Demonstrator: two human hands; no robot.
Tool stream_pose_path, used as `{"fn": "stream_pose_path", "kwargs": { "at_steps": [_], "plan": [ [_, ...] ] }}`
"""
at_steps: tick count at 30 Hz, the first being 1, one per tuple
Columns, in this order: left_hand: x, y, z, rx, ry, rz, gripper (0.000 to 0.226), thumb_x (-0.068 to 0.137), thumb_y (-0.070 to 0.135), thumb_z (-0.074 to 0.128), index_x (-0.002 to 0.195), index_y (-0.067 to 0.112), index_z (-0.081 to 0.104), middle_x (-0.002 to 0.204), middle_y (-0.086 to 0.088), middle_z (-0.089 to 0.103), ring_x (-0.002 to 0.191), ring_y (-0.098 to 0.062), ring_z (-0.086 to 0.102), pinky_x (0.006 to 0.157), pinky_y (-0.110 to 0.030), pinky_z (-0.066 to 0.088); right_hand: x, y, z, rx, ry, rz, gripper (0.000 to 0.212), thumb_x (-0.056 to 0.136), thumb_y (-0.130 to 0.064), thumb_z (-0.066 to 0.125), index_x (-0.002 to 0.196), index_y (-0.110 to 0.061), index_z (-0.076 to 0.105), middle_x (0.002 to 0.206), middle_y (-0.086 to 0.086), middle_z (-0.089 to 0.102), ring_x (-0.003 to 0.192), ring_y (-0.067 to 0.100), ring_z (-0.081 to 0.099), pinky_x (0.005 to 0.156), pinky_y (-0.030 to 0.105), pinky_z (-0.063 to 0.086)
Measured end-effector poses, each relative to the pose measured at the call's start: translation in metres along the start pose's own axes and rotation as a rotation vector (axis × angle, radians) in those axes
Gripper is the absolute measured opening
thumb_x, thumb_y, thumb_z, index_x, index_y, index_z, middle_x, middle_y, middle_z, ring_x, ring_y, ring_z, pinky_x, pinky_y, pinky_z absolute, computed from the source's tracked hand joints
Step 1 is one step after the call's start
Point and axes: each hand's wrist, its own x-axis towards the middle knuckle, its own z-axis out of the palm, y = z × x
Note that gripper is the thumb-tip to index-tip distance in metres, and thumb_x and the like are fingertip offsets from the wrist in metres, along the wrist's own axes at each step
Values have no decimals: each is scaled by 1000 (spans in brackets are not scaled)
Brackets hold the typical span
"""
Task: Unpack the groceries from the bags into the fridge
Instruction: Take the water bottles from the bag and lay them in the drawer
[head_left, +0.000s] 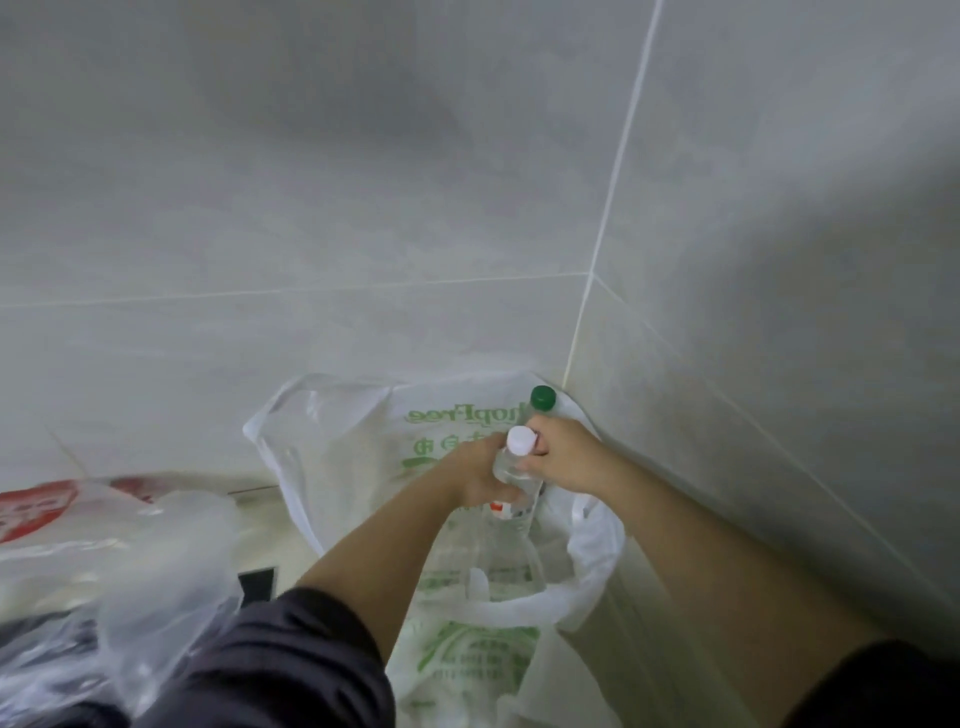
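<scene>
We hold the clear bottle (506, 467) with both hands, right over the open mouth of the white bag (358, 447) with green print. Our left grip (480, 480) is curled round the bottle's shoulder from the side of the bag away from the corner. Our right grip (563, 457) is closed on its neck from the corner side, fingers just under the white cap (521, 440). The bottle stands roughly upright between the two grips. Its lower part reaches down inside the bag, and the cap rises above our fingers.

Behind the bottle, at the bag's far edge, a green cap (543, 397) of a second bottle shows; its body is hidden by our right grip. The bag stands in the corner of the tiled walls (727, 260). On its other side lie a red-printed bag (47, 512) and some crumpled clear plastic (166, 571), both blurred. A dark sleeve (291, 660) covers our left upper arm on the near side of the bag.
</scene>
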Motion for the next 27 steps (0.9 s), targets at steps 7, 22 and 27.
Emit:
{"fn": "stream_pose_path", "kwargs": {
  "at_steps": [7, 22, 27],
  "plan": [
    [-1, -6, -4, -24, 123, 29, 57, 77, 36, 78, 127, 19, 56, 121, -1, 64, 110, -21, 59, 92, -30, 46, 15, 12, -28, -117, 240, 32, 40, 86, -8, 56, 124, -17, 52, 115, 5, 56, 105, 26, 56, 90, 32, 46],
    [-15, -30, -23, 43, 224, -13, 57, 76, 48, 75, 120, 21, 52, 114, 3, 53, 102, -16, 51, 89, -35, 46, 46, 8, -10, -380, 339, 27, 33, 93, -25, 55, 119, -10, 39, 120, 13, 51, 99, 34, 55, 72, 36, 42],
    [-14, -6, -30, 317, 210, -42, 47, 88, 50, 60, 117, 16, 47, 113, -5, 60, 96, -23, 56, 72, -31, 42, 46, 12, -8, -428, 312, 17, 24, 94, -30, 48, 109, -12, 45, 112, 10, 58, 97, 33, 58, 69, 33, 39]
  ]
}}
